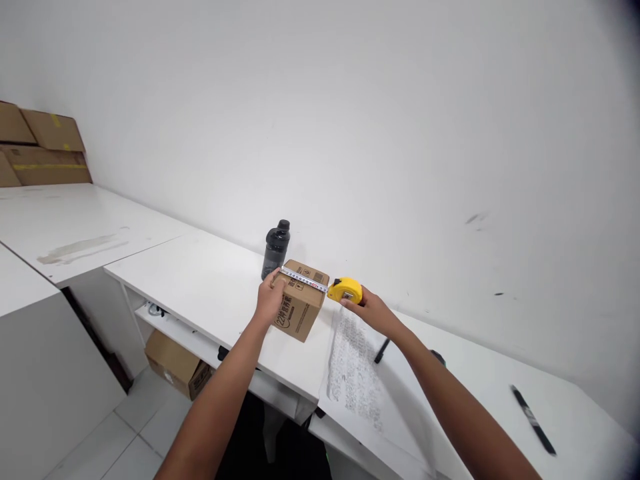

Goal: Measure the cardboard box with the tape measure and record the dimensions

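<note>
A small brown cardboard box [300, 319] with dark printing stands on the white desk. The white blade of a tape measure [303, 279] lies stretched across its top. My left hand [270, 297] is at the box's left edge, fingers closed on the blade's end against the corner. Just past the box's right edge, my right hand [367, 310] grips the yellow tape measure case [345, 289], thumb below it. Behind the box, near its left side, stands a dark shaker bottle [276, 248].
Handwritten paper [355, 373] lies right of the box, with a black pen [382, 351] on it. Another dark pen [533, 420] lies farther right. A cardboard box [175, 363] sits under the desk; more boxes [47, 163] are stacked far left. A white wall [350, 133] runs behind.
</note>
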### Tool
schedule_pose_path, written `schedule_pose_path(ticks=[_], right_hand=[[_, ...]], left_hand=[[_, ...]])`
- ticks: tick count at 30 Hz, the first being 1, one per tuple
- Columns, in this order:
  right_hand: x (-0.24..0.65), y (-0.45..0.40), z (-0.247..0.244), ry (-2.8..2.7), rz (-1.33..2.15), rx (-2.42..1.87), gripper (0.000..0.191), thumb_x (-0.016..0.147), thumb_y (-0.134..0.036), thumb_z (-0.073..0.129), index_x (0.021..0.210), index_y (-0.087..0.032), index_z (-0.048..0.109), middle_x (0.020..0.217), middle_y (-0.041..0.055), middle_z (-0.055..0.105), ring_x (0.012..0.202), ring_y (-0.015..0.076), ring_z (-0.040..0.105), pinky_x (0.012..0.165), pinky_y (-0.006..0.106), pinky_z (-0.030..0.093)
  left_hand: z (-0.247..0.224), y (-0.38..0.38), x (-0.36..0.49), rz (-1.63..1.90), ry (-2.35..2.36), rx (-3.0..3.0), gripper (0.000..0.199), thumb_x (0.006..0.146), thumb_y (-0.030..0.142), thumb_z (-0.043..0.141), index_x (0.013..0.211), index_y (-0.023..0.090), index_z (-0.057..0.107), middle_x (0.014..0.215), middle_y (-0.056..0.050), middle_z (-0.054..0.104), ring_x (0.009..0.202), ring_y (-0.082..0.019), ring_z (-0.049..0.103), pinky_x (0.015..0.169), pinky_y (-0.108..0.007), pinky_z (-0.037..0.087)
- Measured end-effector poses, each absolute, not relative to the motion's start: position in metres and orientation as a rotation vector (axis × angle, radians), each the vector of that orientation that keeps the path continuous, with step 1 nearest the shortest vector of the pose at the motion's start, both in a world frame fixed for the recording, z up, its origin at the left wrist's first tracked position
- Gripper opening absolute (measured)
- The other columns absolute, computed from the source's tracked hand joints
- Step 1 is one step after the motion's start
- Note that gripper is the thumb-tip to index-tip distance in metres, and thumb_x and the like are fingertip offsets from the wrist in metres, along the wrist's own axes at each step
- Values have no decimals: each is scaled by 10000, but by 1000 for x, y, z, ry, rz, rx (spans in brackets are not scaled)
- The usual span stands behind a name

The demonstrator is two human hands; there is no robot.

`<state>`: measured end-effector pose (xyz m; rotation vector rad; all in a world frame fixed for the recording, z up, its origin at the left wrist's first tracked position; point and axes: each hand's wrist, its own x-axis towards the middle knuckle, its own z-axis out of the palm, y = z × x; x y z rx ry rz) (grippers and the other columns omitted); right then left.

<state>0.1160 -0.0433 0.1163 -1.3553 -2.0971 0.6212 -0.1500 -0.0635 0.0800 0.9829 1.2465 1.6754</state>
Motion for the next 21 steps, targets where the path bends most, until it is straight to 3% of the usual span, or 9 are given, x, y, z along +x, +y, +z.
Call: schedule_pose_path(ticks=[9,18,21], right_hand=[[98,-41,126,-2013,618,-1326,492,770,-606,596,1063,-211,615,884,10,667,747,176,575,658,296,431],[-8,-25,150,-2223,344,-1442,515,765,-696,560,931,-211,604,860,59,689,727,201,596,591,275,389],[-26,-21,154,-2177,583,-1265,466,751,-642,618,922,-210,653,879,45,708,754,191,619,617,267,423]], left_hand=[[80,-65,-153,1693,1239,993,493,812,287,578,1297,198,580,1148,-92,676,951,-218,628,831,-321,483],[81,-70,-155,1647,1214,1019,546,826,322,563,1357,206,513,1172,-98,663,976,-228,633,830,-331,489],[76,-85,-149,1693,1225,1007,589,840,361,558,1398,213,443,1261,-104,616,1045,-233,618,850,-327,489]])
